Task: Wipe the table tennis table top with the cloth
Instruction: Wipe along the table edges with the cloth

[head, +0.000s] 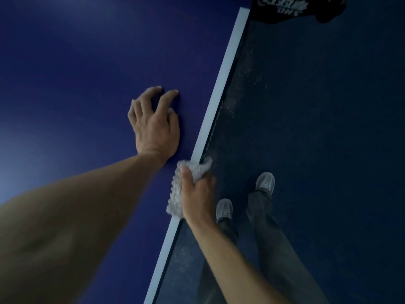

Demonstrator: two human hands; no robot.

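Head view: 1 cloth (pixel 176 191), 2 hands. R hand (pixel 197 194) fingers grip cloth at bench (pixel 87 62) edge; L hand (pixel 154 123) fingers spread, tips on blue bench. Dark floor (pixel 328 128), 2 shoes (pixel 265 183).

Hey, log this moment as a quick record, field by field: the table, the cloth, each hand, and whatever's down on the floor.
table top: blue, with a white edge line
cloth: white, fluffy, lying over the table's edge
right hand: grips the cloth at that edge
left hand: fingertips braced on the blue surface, holds nothing
floor: dark, pale specks near the table
shoes: grey, standing beside the table
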